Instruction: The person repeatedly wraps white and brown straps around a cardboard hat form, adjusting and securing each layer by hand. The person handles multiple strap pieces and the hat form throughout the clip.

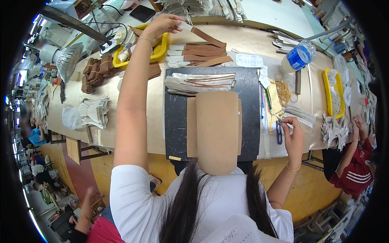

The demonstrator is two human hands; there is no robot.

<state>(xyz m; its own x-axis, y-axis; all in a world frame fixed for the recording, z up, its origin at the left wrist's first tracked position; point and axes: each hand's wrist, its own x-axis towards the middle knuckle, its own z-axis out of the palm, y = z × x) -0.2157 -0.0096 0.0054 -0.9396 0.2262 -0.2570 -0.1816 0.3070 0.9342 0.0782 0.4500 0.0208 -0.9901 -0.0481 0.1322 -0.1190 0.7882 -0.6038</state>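
Observation:
My left hand reaches to the far side of the table, its fingers closed on the white end of a brown strip. That strip slants down onto a fanned pile of brown strips with white ends. My right hand is at the right, fingers pinched round a thin pale tool whose kind I cannot make out. Between my hands lies a black mat with a bundle of white strips edged brown. A tan curved board covers the mat's near part.
Beside my right hand are a purple-handled snipper, rubber bands and a grey strip bundle. Farther right stand a bottle and a yellow tray. Left are brown bundles, a yellow basket and a lamp. A co-worker sits right.

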